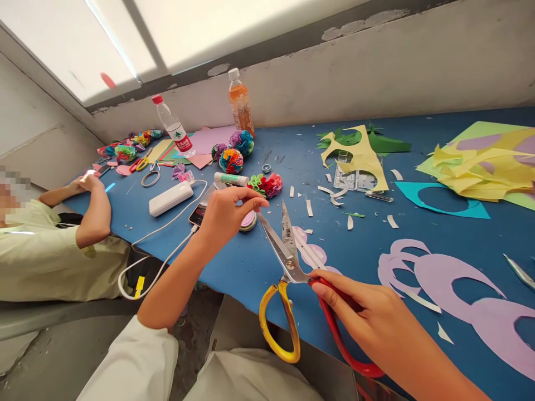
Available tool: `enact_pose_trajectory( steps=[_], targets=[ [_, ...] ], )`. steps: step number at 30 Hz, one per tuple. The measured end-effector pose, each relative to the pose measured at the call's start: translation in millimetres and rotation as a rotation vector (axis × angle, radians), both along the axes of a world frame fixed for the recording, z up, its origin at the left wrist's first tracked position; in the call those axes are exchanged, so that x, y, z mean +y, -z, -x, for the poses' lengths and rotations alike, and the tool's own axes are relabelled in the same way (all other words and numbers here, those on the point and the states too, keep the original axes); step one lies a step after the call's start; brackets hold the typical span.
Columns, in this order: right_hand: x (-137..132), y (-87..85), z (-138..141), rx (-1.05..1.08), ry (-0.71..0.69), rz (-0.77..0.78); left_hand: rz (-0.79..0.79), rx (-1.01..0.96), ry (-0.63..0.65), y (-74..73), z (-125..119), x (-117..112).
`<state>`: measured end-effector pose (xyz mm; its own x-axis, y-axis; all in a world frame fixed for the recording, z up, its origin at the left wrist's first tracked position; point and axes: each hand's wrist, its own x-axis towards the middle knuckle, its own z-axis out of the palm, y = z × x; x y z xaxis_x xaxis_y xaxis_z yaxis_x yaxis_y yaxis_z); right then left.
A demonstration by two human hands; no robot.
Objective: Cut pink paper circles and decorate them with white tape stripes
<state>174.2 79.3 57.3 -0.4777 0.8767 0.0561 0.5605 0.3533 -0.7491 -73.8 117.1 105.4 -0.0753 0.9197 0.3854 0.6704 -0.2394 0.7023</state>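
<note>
My right hand point(371, 314) grips the red handle of a pair of scissors point(288, 263). Their blades are spread, and the yellow handle hangs free over the table's front edge. My left hand point(223, 216) is closed in a pinch at the tip of the left blade; whatever is between its fingers is too small to make out. Beneath that hand lies a small stack of round paper pieces point(249, 221), partly covered. Lilac paper rounds with a white strip point(314, 256) lie behind the scissors, partly hidden by the blades and my right hand.
Cut lilac paper point(447, 278), yellow scraps point(480, 161) and a turquoise sheet point(472, 208) lie right. A power bank point(171, 197), glue stick point(231, 179), paper flowers point(231, 161) and two bottles point(241, 106) stand left and behind. A co-worker's arm point(95, 209) is at far left.
</note>
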Motion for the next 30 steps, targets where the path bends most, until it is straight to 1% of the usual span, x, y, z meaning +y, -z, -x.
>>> enact_pose_trajectory(
  steps=[2,5,9,10,11,13,15,17,21,24,27,30],
  targets=[
    [0,0.6,0,0.001,0.0,0.005,-0.056,0.041,-0.007,2.4,-1,4],
    [-1,0.2,0,0.015,0.002,-0.013,-0.084,0.168,-0.032,2.5,-4,6],
    [-2,-0.9,1,0.012,-0.009,-0.013,-0.211,0.394,-0.081,-3.6,-10,-1],
    [-2,-0.9,1,0.01,-0.013,-0.009,-0.214,0.427,-0.086,-5.5,-12,-5],
    [-2,-0.7,1,0.01,-0.016,-0.007,-0.191,0.446,-0.081,-7.1,-14,-8],
    [-2,-0.2,1,0.019,-0.014,-0.013,-0.097,0.442,-0.055,-9.0,-20,-15],
    [-2,0.1,1,0.025,-0.01,-0.022,-0.002,0.426,-0.02,-8.9,-26,-22],
    [-2,-0.2,1,0.024,-0.005,-0.023,0.04,0.417,0.0,-7.1,-31,-26],
    [-3,-1.6,1,0.002,-0.011,-0.017,0.044,0.42,-0.031,-2.2,-39,-30],
    [-4,-2.0,1,-0.01,-0.015,-0.041,0.026,0.466,-0.074,-0.4,-43,-30],
    [-4,-1.5,1,-0.028,-0.027,-0.067,-0.001,0.576,-0.121,-0.1,-49,-31],
    [-5,-0.9,1,-0.047,-0.037,-0.071,-0.037,0.73,-0.143,0.9,-55,-32]
  ],
)
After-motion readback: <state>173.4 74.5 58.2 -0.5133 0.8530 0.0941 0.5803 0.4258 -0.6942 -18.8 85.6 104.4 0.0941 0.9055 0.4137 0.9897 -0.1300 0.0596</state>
